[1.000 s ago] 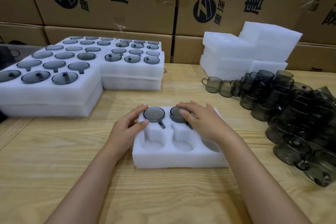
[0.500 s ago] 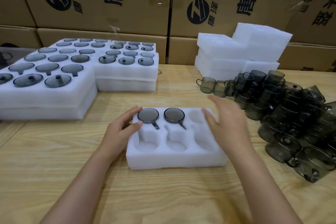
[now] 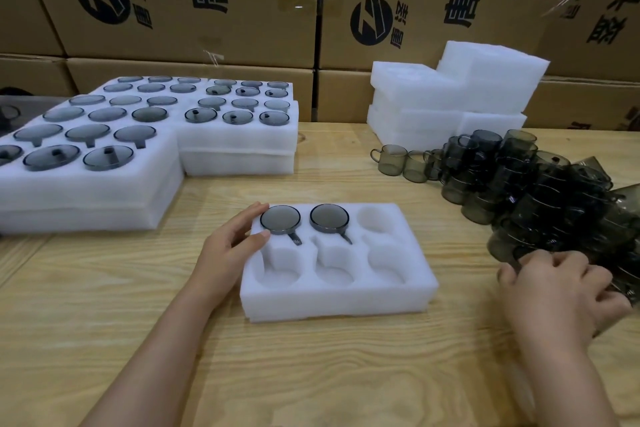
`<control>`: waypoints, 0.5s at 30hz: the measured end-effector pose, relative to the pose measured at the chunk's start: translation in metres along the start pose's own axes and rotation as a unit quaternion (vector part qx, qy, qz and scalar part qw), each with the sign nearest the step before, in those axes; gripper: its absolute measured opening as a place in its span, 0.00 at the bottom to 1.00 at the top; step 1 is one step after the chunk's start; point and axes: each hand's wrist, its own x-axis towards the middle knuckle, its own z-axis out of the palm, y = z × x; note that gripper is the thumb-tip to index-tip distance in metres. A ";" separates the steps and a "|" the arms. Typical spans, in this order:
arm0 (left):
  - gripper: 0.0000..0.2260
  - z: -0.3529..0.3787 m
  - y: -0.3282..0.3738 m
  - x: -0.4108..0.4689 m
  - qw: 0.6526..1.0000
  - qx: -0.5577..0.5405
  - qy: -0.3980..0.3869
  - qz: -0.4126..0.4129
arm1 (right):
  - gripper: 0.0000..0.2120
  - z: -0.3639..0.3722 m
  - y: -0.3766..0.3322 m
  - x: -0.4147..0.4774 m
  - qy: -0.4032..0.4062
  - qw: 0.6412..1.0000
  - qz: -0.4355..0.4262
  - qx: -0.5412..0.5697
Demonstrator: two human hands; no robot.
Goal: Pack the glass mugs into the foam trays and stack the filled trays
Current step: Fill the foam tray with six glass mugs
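Head view of a packing station. Centre: a white six-cavity foam tray (image 3: 339,295) lies flat on the wooden table (image 3: 311,374). Two glass mugs (image 3: 280,219) sit side by side in its far row, in the left and middle cavities, their handles pointing near-right. The left hand (image 3: 230,246) rests against the tray's far-left corner with its fingers relaxed and loosely spread, the thumb lying on the foam just beside the left mug. The right hand (image 3: 561,291) is at the near edge of the pile of loose mugs (image 3: 540,191) on the right of the table. Its fingers curl among the dark glass, but blur hides whether they grip one. Far left: stacked filled trays (image 3: 104,191), two layers high. Far right: a stack of white foam pieces (image 3: 450,97). Behind: printed cardboard cartons (image 3: 194,0).
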 end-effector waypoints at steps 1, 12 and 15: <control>0.20 0.000 0.000 0.000 1.000 -0.001 0.001 0.000 | 0.14 0.000 -0.001 -0.001 0.001 1.000 -0.006 0.009; 0.21 0.001 0.000 0.001 1.000 -0.009 0.002 -0.009 | 0.03 0.015 -0.029 -0.011 -0.096 0.949 -0.148 0.263; 0.19 0.001 -0.001 0.001 1.000 -0.010 0.002 -0.008 | 0.02 0.014 -0.031 -0.004 -0.067 0.928 -0.158 0.330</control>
